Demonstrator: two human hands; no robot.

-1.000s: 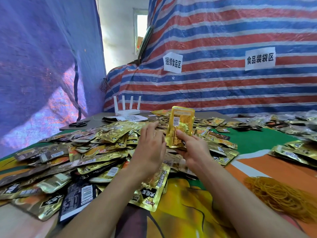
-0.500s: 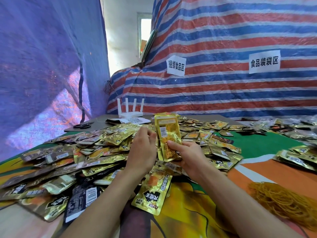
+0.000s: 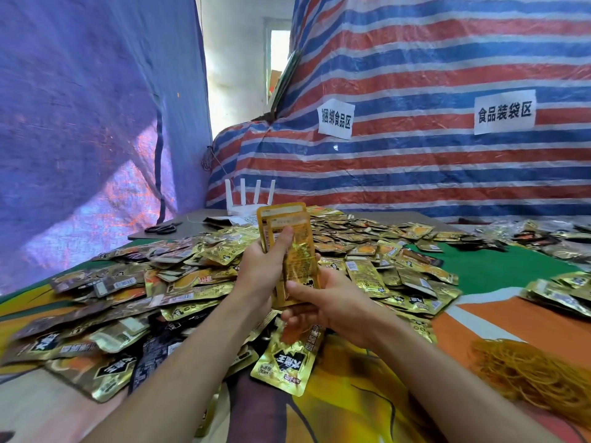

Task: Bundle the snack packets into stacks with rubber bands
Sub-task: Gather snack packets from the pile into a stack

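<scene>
I hold a small upright stack of gold snack packets [image 3: 292,247] above the table's middle. My left hand [image 3: 263,270] grips its left side, with the index finger laid up across the front packet. My right hand [image 3: 323,302] pinches the stack's bottom end between thumb and fingers. A broad heap of loose gold and black snack packets [image 3: 153,289] covers the table to the left and behind. A pile of tan rubber bands [image 3: 527,375] lies at the right, near my right forearm.
A white router [image 3: 246,199] and black scissors [image 3: 161,229] sit at the far left of the table. More packets [image 3: 563,292] lie along the right edge. Striped tarpaulin walls with two paper signs close in the back. One gold packet [image 3: 284,362] lies just below my hands.
The view has moved closer. My left hand has come from beside the stack to grip it, adding a packet to its front. The stack stands more upright.
</scene>
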